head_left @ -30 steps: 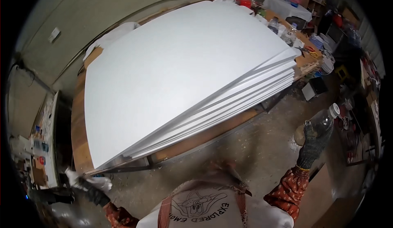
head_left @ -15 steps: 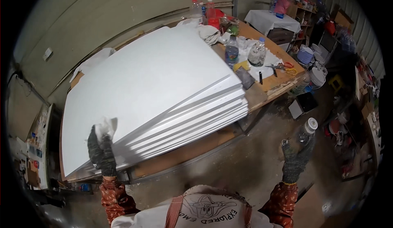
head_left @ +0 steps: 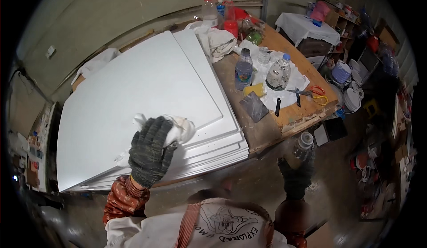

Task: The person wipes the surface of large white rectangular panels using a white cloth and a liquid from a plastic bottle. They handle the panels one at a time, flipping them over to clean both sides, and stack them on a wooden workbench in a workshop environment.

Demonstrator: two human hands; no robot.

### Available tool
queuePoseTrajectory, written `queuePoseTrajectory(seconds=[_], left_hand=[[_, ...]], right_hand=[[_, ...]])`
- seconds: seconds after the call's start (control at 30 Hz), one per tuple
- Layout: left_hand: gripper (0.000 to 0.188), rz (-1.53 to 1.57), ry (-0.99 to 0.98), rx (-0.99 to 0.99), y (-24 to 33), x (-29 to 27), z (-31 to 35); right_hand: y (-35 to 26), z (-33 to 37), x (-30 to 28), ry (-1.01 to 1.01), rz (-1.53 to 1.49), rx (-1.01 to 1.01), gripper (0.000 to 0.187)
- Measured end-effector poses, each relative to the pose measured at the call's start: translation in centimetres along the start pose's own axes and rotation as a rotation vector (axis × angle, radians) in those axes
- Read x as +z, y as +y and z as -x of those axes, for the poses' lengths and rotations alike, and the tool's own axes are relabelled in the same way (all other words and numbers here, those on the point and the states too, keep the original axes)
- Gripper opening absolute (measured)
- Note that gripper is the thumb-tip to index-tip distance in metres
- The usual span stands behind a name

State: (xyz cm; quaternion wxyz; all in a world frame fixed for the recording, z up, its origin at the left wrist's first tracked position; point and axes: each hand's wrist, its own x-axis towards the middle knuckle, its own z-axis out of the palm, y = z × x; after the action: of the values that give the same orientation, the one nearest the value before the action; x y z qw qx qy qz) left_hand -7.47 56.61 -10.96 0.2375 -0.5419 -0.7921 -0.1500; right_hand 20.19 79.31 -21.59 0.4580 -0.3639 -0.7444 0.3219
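Observation:
My left hand (head_left: 150, 152), in a dark grey knit glove, grips a crumpled white cloth (head_left: 180, 130) over the near edge of the stacked white panels (head_left: 120, 88). Part of the cloth is hidden behind the fingers. The top panel lies at an angle to the ones under it. Off the table's front edge, my right hand (head_left: 296, 177), gloved alike and blurred by motion, is closed around a clear bottle with a white cap (head_left: 305, 140). The bottle's lower part is mostly hidden by the glove.
On the wooden table (head_left: 307, 61), right of the panels, stand a clear bottle with a dark cap (head_left: 244, 70) and one with a blue cap (head_left: 279, 72). Scissors (head_left: 318, 96), a yellow sponge (head_left: 255, 90) and a dark square pad (head_left: 254, 107) lie nearby. White buckets (head_left: 351, 99) stand beyond.
My left hand has moved right along the panels with the cloth, its back now showing. My right hand has shifted left with the bottle. The top panel now sits further left of those beneath.

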Motion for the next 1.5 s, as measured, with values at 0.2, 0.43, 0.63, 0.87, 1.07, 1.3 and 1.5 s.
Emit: queuePoseTrajectory(seconds=[0.2, 0.43, 0.63, 0.87, 1.07, 1.3, 1.5], left_hand=[[0.05, -0.003, -0.114, 0.054, 2.8, 2.0, -3.5], [0.052, 0.0, -0.195, -0.005, 5.9, 3.5, -6.8], [0.05, 0.038, -0.186, -0.083, 9.6, 5.8, -9.8], [0.047, 0.992, 0.023, -0.295, 9.7, 7.1, -13.1], [0.035, -0.148, 0.117, 0.078, 5.2, 4.5, -18.2], [0.034, 0.082, 0.566, -0.116, 1.6, 12.3, -32.6], [0.055, -0.262, -0.125, -0.163, -2.3, 17.9, -35.0]], right_hand=[[3.1, -6.0, 1.8, -0.089, -0.113, -0.076, 0.081], [5.7, -12.7, 5.5, -0.219, -0.283, -0.012, 0.078], [11.0, -18.5, 8.4, -0.197, -0.347, 0.047, 0.085], [18.7, -22.7, 13.6, -0.454, -1.596, 0.792, 0.062], [14.7, -22.7, 13.4, -0.403, -0.347, -0.119, 0.068], [15.2, -24.0, 14.2, -0.55, -0.398, -0.044, 0.077], [13.7, -22.8, 12.5, -0.532, -0.366, -0.098, 0.083]])
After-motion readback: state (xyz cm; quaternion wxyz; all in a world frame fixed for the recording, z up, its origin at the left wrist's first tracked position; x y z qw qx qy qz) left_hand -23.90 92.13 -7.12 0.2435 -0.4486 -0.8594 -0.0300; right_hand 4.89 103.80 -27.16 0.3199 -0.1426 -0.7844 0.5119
